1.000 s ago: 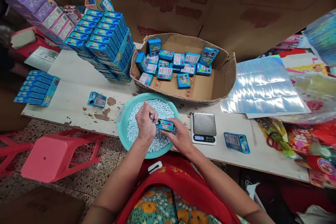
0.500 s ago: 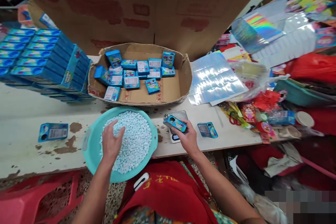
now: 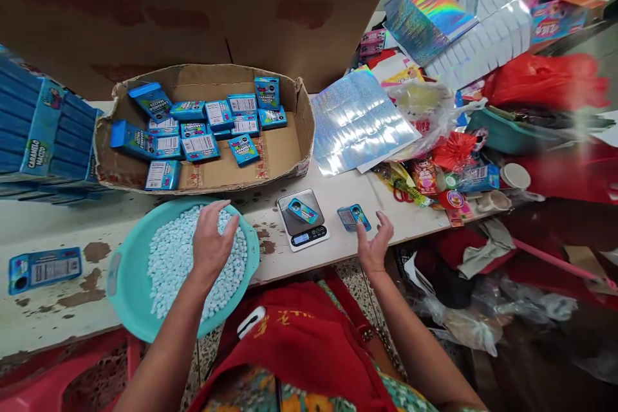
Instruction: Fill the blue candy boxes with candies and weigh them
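Note:
My left hand (image 3: 212, 241) hovers over the turquoise basin (image 3: 128, 299), its thumb and fingers apart. Small pale blue-white candies (image 3: 168, 251) lie heaped in the basin. To the right, a blue candy box (image 3: 304, 211) rests on the metal plate of a digital kitchen scale (image 3: 309, 236), touched by neither hand. My right hand (image 3: 374, 244) has its fingers spread beside a second blue box (image 3: 353, 217), which lies on the table; one fingertip overlaps that box in view, and I cannot tell whether it touches.
An open cardboard tray (image 3: 284, 170) behind the basin holds several blue boxes. More boxes are stacked (image 3: 48, 129) at the left, and a single box (image 3: 46, 269) lies on the table (image 3: 109, 232). Holographic sheets (image 3: 362, 122) and clutter, including a red bag (image 3: 535, 87), fill the right.
The box from my right hand now lies on the scale, released. That hand has moved right, toward the other box. My left hand stays over the candies. The view has shifted right.

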Action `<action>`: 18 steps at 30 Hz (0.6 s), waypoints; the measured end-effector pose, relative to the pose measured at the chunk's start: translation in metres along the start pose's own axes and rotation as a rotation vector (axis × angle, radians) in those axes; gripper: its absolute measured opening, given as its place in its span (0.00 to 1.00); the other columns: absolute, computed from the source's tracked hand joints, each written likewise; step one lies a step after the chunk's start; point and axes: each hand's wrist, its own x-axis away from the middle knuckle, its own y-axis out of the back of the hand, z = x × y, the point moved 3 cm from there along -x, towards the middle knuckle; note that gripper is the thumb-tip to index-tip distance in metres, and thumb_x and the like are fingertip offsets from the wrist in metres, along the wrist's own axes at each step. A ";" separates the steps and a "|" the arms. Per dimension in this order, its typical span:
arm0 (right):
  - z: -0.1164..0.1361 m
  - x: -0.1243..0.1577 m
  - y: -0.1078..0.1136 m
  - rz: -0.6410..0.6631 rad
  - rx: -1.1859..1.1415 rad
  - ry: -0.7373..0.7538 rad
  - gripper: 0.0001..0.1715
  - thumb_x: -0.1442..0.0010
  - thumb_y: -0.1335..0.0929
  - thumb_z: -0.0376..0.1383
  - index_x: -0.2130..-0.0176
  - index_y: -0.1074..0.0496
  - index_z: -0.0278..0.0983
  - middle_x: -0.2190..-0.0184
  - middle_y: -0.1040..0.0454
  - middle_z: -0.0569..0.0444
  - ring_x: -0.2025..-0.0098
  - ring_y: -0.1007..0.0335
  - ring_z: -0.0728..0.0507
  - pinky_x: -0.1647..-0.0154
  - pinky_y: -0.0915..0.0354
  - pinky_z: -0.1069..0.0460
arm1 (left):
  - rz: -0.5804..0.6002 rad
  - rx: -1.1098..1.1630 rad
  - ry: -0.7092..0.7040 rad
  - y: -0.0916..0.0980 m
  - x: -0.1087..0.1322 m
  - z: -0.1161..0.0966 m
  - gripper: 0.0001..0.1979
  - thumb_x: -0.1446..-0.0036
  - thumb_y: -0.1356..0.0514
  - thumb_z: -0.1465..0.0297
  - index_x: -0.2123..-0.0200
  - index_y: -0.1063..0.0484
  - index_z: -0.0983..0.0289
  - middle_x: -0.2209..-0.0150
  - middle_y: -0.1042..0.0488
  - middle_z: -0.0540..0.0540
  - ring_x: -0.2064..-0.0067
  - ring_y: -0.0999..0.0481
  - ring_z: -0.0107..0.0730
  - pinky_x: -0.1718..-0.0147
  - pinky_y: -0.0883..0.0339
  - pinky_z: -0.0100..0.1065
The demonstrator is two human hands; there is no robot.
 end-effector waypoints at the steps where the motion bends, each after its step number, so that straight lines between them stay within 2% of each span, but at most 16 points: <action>1: -0.011 0.000 0.005 0.004 0.021 -0.021 0.35 0.41 0.36 0.52 0.42 0.44 0.34 0.45 0.40 0.38 0.42 0.46 0.34 0.43 0.47 0.36 | 0.031 0.012 -0.028 -0.006 -0.005 -0.009 0.16 0.41 0.44 0.64 0.50 0.32 0.62 0.51 0.31 0.58 0.48 0.31 0.39 0.52 0.34 0.39; 4: -0.032 0.005 0.011 0.027 0.045 -0.040 0.34 0.40 0.38 0.53 0.43 0.42 0.34 0.46 0.39 0.38 0.42 0.46 0.34 0.42 0.49 0.36 | 0.126 0.028 -0.088 -0.025 -0.018 -0.032 0.16 0.40 0.46 0.66 0.48 0.34 0.62 0.49 0.32 0.59 0.47 0.32 0.39 0.49 0.36 0.40; 7: -0.040 0.014 0.009 0.064 0.044 -0.054 0.33 0.39 0.39 0.52 0.44 0.42 0.33 0.46 0.39 0.38 0.42 0.46 0.34 0.42 0.50 0.36 | 0.220 0.014 -0.167 -0.041 -0.025 -0.046 0.18 0.40 0.49 0.71 0.46 0.37 0.63 0.47 0.34 0.60 0.45 0.35 0.40 0.45 0.39 0.42; 12: -0.047 0.026 0.007 0.089 0.037 -0.094 0.35 0.39 0.39 0.52 0.42 0.43 0.32 0.45 0.40 0.37 0.41 0.48 0.34 0.41 0.49 0.36 | 0.356 -0.051 -0.263 -0.061 -0.028 -0.058 0.25 0.43 0.48 0.76 0.42 0.42 0.63 0.44 0.37 0.60 0.42 0.39 0.41 0.43 0.43 0.44; 18: -0.053 0.029 0.008 0.097 0.008 -0.145 0.35 0.40 0.37 0.51 0.41 0.46 0.35 0.43 0.42 0.39 0.40 0.49 0.34 0.43 0.47 0.36 | 0.553 -0.132 -0.295 -0.072 -0.029 -0.067 0.30 0.46 0.44 0.74 0.40 0.44 0.60 0.41 0.41 0.59 0.41 0.41 0.43 0.42 0.44 0.45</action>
